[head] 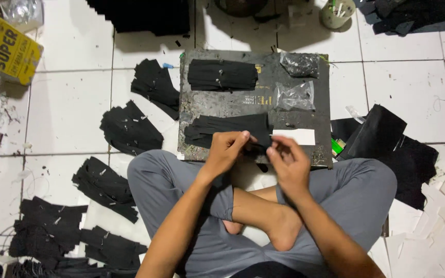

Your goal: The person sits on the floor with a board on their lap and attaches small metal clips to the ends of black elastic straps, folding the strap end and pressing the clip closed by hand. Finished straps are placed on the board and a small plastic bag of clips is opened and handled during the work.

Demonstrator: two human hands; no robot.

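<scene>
Left hand [226, 150]: fingers curled, grip pinched a small black fabric piece [256, 149].
Right hand [290, 163]: fingers bent, grip pinched its other end.

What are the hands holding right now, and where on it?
Both the left hand and right hand pinch a small black strip between them, one at each end.
</scene>
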